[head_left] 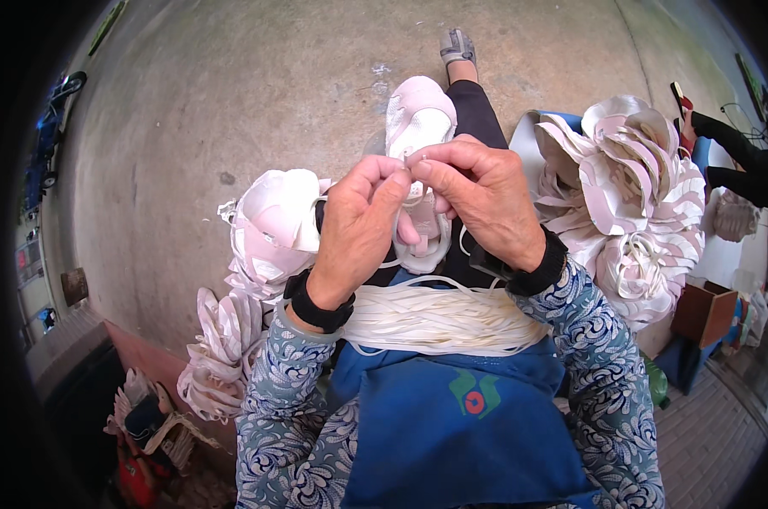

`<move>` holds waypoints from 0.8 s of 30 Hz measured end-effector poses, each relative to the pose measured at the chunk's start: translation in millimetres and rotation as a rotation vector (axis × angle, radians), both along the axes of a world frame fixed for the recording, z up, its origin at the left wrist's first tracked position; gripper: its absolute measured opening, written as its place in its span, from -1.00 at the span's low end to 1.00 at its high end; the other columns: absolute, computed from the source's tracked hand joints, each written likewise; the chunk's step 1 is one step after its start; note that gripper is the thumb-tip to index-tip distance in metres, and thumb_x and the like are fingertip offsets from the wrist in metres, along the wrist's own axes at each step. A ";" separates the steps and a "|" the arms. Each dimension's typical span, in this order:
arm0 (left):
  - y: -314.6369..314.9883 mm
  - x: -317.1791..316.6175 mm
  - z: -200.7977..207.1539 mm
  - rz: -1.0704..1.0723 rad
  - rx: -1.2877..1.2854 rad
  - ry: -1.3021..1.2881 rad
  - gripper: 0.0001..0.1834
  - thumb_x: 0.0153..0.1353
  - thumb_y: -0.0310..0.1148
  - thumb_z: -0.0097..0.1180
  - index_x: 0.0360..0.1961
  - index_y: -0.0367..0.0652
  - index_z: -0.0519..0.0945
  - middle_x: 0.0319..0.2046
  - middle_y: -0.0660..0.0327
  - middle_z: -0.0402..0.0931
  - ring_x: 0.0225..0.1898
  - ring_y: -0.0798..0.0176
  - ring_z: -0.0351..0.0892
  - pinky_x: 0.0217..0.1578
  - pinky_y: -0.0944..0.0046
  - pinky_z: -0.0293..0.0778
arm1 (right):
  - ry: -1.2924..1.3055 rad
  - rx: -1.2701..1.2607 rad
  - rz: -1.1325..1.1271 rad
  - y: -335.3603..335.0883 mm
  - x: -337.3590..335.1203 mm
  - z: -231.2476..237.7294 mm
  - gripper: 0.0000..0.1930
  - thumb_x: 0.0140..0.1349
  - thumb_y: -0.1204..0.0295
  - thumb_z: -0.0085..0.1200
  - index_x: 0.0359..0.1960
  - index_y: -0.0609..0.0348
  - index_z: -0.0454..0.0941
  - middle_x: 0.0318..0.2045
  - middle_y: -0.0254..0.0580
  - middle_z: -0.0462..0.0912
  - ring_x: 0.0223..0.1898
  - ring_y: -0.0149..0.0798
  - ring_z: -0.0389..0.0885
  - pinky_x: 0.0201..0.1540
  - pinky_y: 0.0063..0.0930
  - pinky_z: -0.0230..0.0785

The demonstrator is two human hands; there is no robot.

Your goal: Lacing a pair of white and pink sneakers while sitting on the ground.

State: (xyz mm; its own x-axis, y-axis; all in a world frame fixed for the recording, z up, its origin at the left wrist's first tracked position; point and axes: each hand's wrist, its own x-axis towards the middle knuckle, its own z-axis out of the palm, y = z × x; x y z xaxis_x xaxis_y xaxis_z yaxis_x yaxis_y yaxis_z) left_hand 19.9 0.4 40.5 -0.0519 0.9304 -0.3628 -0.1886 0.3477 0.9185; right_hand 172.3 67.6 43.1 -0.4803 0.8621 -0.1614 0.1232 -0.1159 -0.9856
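Observation:
A pale pink and white shoe upper (419,97) lies lengthwise on my lap, its rounded toe pointing away from me. Over its middle, my left hand (354,225) and my right hand (485,199) meet, thumbs and forefingers pinched together. Small pale tips poke out between the fingers; they look like the ends of a white shoelace, and a thin white strand curves down beside my right hand. My hands hide the eyelet area. Across my lap, on the blue apron (418,424), rests a thick bundle of cream-white shoelaces (447,318).
Stacked pink and white shoe uppers (621,182) rise at my right. More uppers (273,220) are piled at my left, with another stack (218,352) nearer me. A brown box (703,312) stands at the right. Another person's dark-clothed limbs (744,165) show at the far right.

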 end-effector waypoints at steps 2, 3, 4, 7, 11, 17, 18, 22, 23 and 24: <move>0.2 3.4 -1.7 -0.008 0.014 -0.023 -0.78 0.38 -0.33 -0.09 -0.18 -0.30 0.46 -0.43 0.25 0.52 -0.59 0.49 0.50 -0.56 0.51 0.40 | 0.022 -0.038 -0.014 -0.2 0.4 0.8 -0.83 0.20 0.46 0.13 -0.26 0.32 0.66 -0.38 -0.14 0.61 -0.50 -0.44 0.58 -0.43 -0.59 0.42; 0.3 4.5 -2.7 -0.014 0.046 -0.053 -0.78 0.39 -0.33 -0.11 -0.20 -0.30 0.45 -0.45 0.24 0.52 -0.61 0.48 0.50 -0.58 0.51 0.40 | 0.020 0.014 -0.009 -0.3 0.4 1.3 -0.83 0.21 0.46 0.13 -0.26 0.32 0.65 -0.39 -0.14 0.61 -0.51 -0.44 0.59 -0.44 -0.60 0.42; 0.2 4.9 -3.6 -0.017 0.026 -0.045 -0.78 0.39 -0.33 -0.11 -0.20 -0.30 0.45 -0.45 0.24 0.52 -0.61 0.48 0.50 -0.58 0.51 0.40 | 0.028 0.058 -0.011 0.0 0.5 1.5 -0.82 0.21 0.46 0.13 -0.25 0.33 0.65 -0.39 -0.14 0.61 -0.51 -0.44 0.59 -0.45 -0.60 0.42; 0.8 4.2 -5.8 0.027 -0.020 -0.112 -0.79 0.38 -0.35 -0.11 -0.20 -0.31 0.45 -0.47 0.23 0.54 -0.60 0.48 0.50 -0.56 0.51 0.42 | 0.000 0.005 0.014 0.4 0.5 1.4 -0.82 0.21 0.46 0.12 -0.26 0.34 0.64 -0.38 -0.14 0.61 -0.50 -0.44 0.60 -0.45 -0.60 0.43; 0.7 4.2 -4.8 -0.040 0.021 -0.056 -0.80 0.38 -0.37 -0.11 -0.19 -0.32 0.45 -0.44 0.22 0.56 -0.57 0.48 0.51 -0.52 0.50 0.45 | -0.038 0.048 0.034 1.9 -0.3 -0.3 -0.84 0.19 0.46 0.14 -0.31 0.33 0.64 -0.40 -0.12 0.60 -0.50 -0.38 0.61 -0.43 -0.54 0.44; -2.7 13.3 -1.2 -0.124 0.216 0.328 -0.77 0.39 -0.38 -0.12 -0.09 -0.33 0.47 -0.46 0.31 0.49 -0.55 0.53 0.40 -0.51 0.54 0.37 | -0.079 0.174 0.105 7.7 3.6 -0.4 -0.83 0.18 0.45 0.04 -0.32 0.32 0.60 -0.52 -0.08 0.61 -0.49 -0.24 0.62 -0.42 -0.46 0.43; 0.0 8.2 1.5 -0.187 0.161 0.455 -0.75 0.39 -0.38 -0.12 -0.06 -0.33 0.47 -0.47 0.32 0.48 -0.55 0.53 0.38 -0.52 0.54 0.35 | -0.084 0.167 0.102 8.5 6.0 -0.8 -0.83 0.18 0.45 0.04 -0.32 0.32 0.60 -0.52 -0.08 0.61 -0.49 -0.24 0.62 -0.42 -0.46 0.43; -4.6 -32.0 33.2 0.210 0.203 0.104 -0.80 0.38 -0.33 -0.10 -0.27 -0.24 0.48 -0.72 0.38 0.33 -0.76 0.50 0.22 -0.68 0.49 0.26 | -0.072 -0.076 0.028 17.2 22.2 -8.7 -0.79 0.15 0.40 0.05 -0.31 0.35 0.55 -0.49 0.05 0.59 -0.46 -0.08 0.62 -0.38 -0.35 0.43; -6.0 -60.4 52.4 0.108 0.282 0.055 -0.79 0.37 -0.37 -0.11 -0.12 -0.30 0.44 -0.51 0.27 0.44 -0.65 0.50 0.28 -0.59 0.53 0.29 | -0.219 0.112 0.099 17.4 25.6 -13.0 -0.81 0.15 0.40 0.06 -0.35 0.32 0.54 -0.48 0.07 0.58 -0.43 -0.01 0.60 -0.34 -0.28 0.43; -7.6 -86.0 69.2 0.072 0.381 -0.176 -0.74 0.37 -0.39 -0.12 -0.01 -0.35 0.38 -0.35 0.20 0.42 -0.56 0.50 0.30 -0.52 0.53 0.32 | -0.420 0.240 0.152 17.2 28.3 -18.1 -0.83 0.15 0.41 0.06 -0.38 0.30 0.52 -0.46 0.09 0.58 -0.40 0.05 0.59 -0.30 -0.22 0.42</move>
